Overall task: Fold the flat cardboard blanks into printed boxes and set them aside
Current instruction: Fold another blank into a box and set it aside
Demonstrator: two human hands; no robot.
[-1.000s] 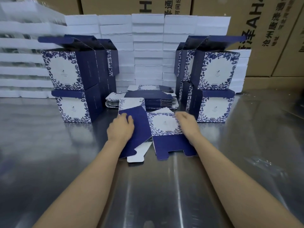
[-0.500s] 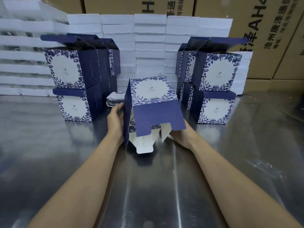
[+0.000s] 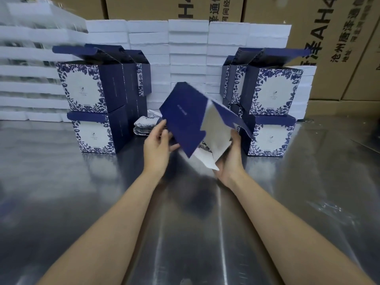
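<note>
Tilting above the steel table (image 3: pixel 82 202), a half-opened navy box (image 3: pixel 185 116) sits between both hands: the left hand (image 3: pixel 157 147) pinches its left edge, the right hand (image 3: pixel 230 159) cups its white underside flaps, fingers curled.

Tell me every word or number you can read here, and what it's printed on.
"AH4", cut off: right brown carton.
"沧州唐泽通": same carton; smaller lines blurred.
"H", part of "泽通": middle brown carton, cropped.
Small print on folded printed boxes and the held blank: too small to read.

Single head view, facing forward-down, close over steel table (image 3: pixel 82 202).
</note>
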